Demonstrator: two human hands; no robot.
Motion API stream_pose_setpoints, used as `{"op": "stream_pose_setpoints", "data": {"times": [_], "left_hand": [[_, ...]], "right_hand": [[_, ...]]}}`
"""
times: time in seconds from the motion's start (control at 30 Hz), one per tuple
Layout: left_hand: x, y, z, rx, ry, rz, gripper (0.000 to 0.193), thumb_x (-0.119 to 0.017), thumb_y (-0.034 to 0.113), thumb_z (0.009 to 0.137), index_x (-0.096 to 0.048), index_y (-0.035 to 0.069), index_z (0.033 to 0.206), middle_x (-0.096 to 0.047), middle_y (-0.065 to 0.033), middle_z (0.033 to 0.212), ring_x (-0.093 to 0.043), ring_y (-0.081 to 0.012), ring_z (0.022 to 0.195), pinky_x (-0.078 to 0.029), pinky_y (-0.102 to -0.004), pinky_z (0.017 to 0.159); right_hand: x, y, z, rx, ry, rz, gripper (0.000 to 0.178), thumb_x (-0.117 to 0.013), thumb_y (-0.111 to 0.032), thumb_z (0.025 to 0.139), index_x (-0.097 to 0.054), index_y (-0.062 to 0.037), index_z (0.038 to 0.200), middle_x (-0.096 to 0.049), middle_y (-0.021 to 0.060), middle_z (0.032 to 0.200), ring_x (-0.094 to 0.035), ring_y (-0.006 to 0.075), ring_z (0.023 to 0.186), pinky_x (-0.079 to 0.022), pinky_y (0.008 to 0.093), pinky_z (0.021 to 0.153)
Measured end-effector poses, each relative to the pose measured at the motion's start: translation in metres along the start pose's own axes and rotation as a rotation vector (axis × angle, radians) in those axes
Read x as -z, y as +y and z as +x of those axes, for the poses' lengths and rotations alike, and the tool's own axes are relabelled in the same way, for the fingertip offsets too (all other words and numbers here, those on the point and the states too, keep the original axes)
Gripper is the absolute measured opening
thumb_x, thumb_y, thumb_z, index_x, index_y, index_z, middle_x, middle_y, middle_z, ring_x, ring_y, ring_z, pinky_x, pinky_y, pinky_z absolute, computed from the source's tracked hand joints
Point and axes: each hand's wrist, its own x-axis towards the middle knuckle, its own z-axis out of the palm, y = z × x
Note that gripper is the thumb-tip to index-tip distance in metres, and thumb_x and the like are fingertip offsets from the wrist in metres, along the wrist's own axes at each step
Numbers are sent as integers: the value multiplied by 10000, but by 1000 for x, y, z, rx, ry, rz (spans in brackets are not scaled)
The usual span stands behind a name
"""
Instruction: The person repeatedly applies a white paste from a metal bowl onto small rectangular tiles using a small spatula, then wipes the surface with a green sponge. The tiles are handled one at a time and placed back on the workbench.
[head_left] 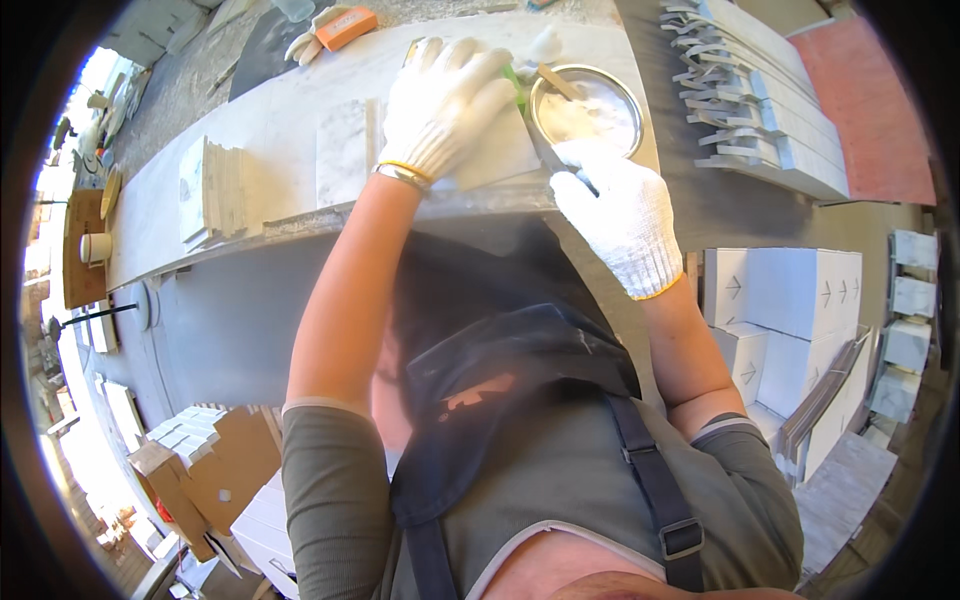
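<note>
Spreading slightly, fingers (490,65) of left hand (445,105) cover part of pale tile (508,155), left of round tin (640,115). Right hand (620,215) just nearside of tin, fingers curled; cannot tell what they pinch. Wooden stick (560,83) across tin's rim. Tile stack (215,190) well left.

Left hand (447,105) stretched forward, right hand (620,215) curled, forearms (350,275) bare
</note>
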Motion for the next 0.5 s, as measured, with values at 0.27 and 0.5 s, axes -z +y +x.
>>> {"op": "stream_pose_setpoints", "data": {"times": [0.27, 0.5], "left_hand": [[-1, 5, -6, 138, 18, -27, 304, -610, 239, 925, -713, 172, 1203, -651, -76, 1261, -582, -355, 1127, -513, -442, 974], [-5, 6, -7, 182, -19, -72, 304, -611, 263, 955, -718, 167, 1223, -653, -84, 1257, -575, -352, 1139, -495, -454, 999]], "right_hand": [[-1, -11, -2, 114, 7, -106, 199, -695, -191, 906, -741, -85, 1067, -747, 171, 935, -731, 358, 816, -591, 422, 751], [-7, -12, -6, 7, -20, -37, 200, -700, -167, 909, -737, -74, 1082, -743, 182, 912, -731, 364, 804, -592, 420, 740]]}}
